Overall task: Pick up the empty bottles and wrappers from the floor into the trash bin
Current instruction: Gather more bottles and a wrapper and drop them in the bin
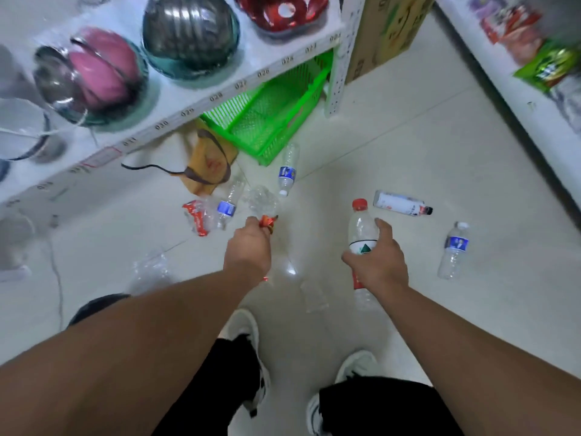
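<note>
**Both hands loaded, litter still spread across the floor**

A red wrapper (268,222) is pinched in the curled fingers of the left hand (248,247), held out over the tiled floor (393,146). A red-capped clear bottle (361,234) is gripped around its middle by the right hand (375,258), cap pointing away from the person.

Just beyond the left hand a cluster of litter is seen: a blue-labelled bottle (227,204), a crumpled clear plastic piece (262,201) and a red-and-clear wrapper (198,217) lying close together, with a second blue-labelled bottle (287,171) a little farther on, beside a green basket (270,118) tucked under a white shelf (176,99). To the right, a white bottle with a dark cap (401,202) lies on its side, and a third blue-labelled bottle (454,251) lies well apart from it. Faint clear plastic (151,272) can be made out nearer the feet, though blur prevents it being identified.

No trash bin is visible, so most of the task is judged unfinished.

With both hands occupied, a further pickup could cause the smooth bottle to slip or the light wrapper to be dropped. The transparent pieces near the shoes could be overlooked or stepped on, since they barely stand out against the pale tiles.
</note>
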Available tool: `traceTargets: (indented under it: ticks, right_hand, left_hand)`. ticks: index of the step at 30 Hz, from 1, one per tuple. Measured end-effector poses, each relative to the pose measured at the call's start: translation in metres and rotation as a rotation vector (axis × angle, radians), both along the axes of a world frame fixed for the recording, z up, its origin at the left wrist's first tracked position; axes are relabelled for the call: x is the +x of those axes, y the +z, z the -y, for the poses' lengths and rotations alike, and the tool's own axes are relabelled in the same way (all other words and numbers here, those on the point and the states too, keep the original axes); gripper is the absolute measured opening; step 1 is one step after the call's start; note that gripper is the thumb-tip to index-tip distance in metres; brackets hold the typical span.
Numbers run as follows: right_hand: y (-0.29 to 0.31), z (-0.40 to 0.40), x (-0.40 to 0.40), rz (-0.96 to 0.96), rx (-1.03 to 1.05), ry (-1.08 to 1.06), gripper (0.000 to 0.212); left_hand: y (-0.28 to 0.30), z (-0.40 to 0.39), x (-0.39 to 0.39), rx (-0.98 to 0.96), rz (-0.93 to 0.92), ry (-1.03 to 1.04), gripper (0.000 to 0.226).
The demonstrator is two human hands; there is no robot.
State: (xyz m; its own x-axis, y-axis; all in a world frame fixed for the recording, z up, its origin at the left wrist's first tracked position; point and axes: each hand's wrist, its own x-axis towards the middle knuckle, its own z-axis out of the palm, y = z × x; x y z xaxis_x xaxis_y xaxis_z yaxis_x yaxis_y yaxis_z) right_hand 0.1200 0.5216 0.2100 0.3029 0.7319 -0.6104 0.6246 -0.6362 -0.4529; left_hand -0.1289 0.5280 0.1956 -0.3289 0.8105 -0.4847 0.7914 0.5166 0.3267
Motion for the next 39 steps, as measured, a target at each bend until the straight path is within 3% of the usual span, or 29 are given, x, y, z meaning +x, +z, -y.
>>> traceTargets:
  ticks: [4, 9, 12, 18, 26, 34, 39]
  right_hand:
    - [0.115, 0.011, 0.000, 0.000, -0.069, 0.106, 0.103]
    - [0.212, 0.019, -0.006, -0.007, -0.060, 0.175, 0.101]
    - [0.253, 0.020, -0.021, -0.053, -0.015, 0.268, 0.104]
    - [0.298, 0.044, -0.055, -0.093, 0.029, 0.488, 0.105]
    - [0.319, 0.092, -0.114, -0.103, 0.011, 0.678, 0.096]
    - [0.285, 0.159, -0.217, -0.169, -0.129, 0.728, 0.087]
    - [0.269, 0.202, -0.288, -0.156, -0.270, 0.755, 0.093]
  left_hand:
    - [0.108, 0.019, -0.017, 0.056, 0.034, 0.102, 0.018]
    - [0.206, 0.046, -0.037, 0.124, 0.021, 0.241, 0.015]
    - [0.248, 0.064, -0.046, 0.175, -0.001, 0.225, 0.018]
    - [0.297, 0.133, -0.065, 0.213, 0.039, 0.428, 0.018]
    - [0.336, 0.264, -0.120, 0.291, 0.085, 0.812, 0.030]
    - [0.290, 0.362, -0.210, 0.237, 0.177, 1.088, 0.042]
    - [0.258, 0.403, -0.264, 0.212, 0.322, 1.029, 0.037]
